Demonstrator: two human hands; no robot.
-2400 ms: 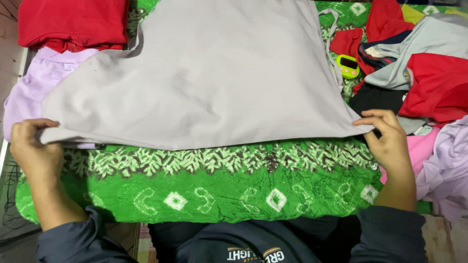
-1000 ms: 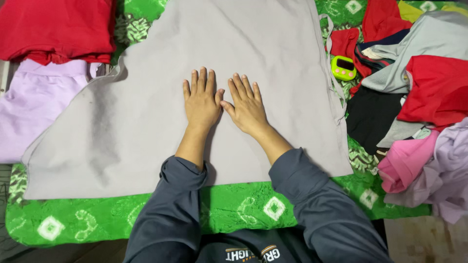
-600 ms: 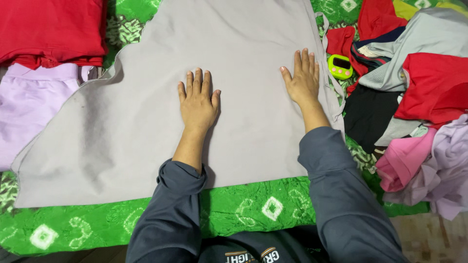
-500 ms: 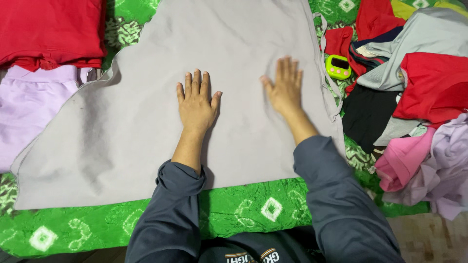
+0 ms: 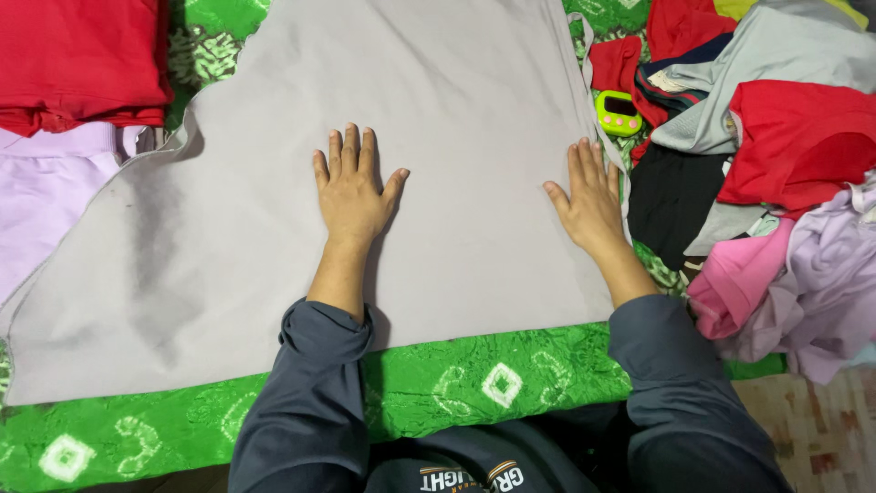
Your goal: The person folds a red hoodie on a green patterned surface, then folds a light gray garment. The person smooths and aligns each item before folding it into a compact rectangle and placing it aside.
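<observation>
Grey garment (image 5: 274, 228) lies spread flat on the green patterned cloth (image 5: 474, 374), covering most of it, with a green strip left bare along the near edge. Left hand (image 5: 351, 192) is palm-down near the garment's middle, fingers splayed and straight, gripping nothing. Right hand (image 5: 593, 201) is palm-down at the garment's right edge, fingers extended and close together, tips just over the hem, also gripping nothing. Both press on top of the fabric; none of it is pinched or lifted.

Garment: plain light grey, matte, smooth knit look, a few faint creases, wide at the near hem and narrowing toward the far edge. A thin grey strap (image 5: 584, 55) runs along its right side.

Left far corner: folded red cloth (image 5: 82, 55), with lilac cloth (image 5: 46, 192) below it, both partly under the grey. Right edge: loose pile of clothes (image 5: 776, 164) in red, grey, black, pink and lilac. A small lime-green gadget (image 5: 619, 112) sits beside the pile, just past the strap.
</observation>
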